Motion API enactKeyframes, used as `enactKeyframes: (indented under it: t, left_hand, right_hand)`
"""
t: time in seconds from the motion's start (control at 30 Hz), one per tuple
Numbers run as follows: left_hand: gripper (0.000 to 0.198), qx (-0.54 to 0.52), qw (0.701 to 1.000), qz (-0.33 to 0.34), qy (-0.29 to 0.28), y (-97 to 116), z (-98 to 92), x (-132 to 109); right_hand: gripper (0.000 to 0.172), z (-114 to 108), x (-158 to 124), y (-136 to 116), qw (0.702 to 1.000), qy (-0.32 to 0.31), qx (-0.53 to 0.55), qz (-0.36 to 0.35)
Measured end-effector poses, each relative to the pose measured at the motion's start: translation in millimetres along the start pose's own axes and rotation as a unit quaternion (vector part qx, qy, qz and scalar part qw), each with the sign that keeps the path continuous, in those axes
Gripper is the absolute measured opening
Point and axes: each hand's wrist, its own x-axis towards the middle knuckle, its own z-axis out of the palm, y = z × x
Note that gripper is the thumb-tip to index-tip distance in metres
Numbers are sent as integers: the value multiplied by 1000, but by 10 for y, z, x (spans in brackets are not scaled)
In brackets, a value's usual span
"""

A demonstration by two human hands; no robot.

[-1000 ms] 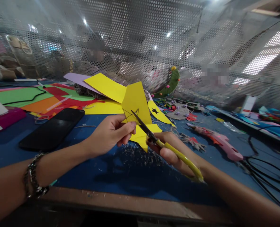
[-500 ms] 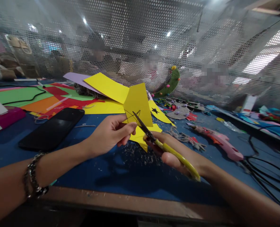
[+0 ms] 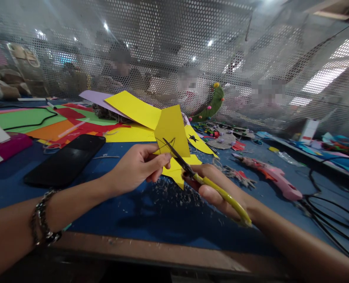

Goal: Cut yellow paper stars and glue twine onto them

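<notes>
Left hand [image 3: 137, 167] pinches yellow paper [image 3: 171, 131]; right hand [image 3: 218, 188] grips yellow-handled scissors [image 3: 204, 181], blades on a pencilled star; fingers partly hidden.

A perforated metal screen [image 3: 174, 51] rises along the back of a blue-topped desk [image 3: 118, 224], which has a worn wooden front edge [image 3: 151, 253]. Through the holes, blurred people [image 3: 118, 70] sit on the far side. Small ceiling lamps [image 3: 106, 26] gleam overhead, and bright light panels [image 3: 324, 78] glow at the right, beyond the mesh.
</notes>
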Motion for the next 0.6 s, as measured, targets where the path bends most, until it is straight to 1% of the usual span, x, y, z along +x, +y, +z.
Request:
enactKeyframes:
  t: [0.33, 0.5, 0.6]
  left_hand:
    - [21, 2, 1000, -5, -1, -9, -11, 4]
    - [21, 1, 1000, -2, 1, 5, -10, 14]
    - [21, 3, 1000, -2, 2, 9, -6, 14]
  right_hand:
    - [53, 8, -16, 19, 1000, -3, 9, 4]
    - [57, 14, -8, 27, 999, -18, 23, 25]
    - [57, 20, -10, 13, 999, -13, 24, 32]
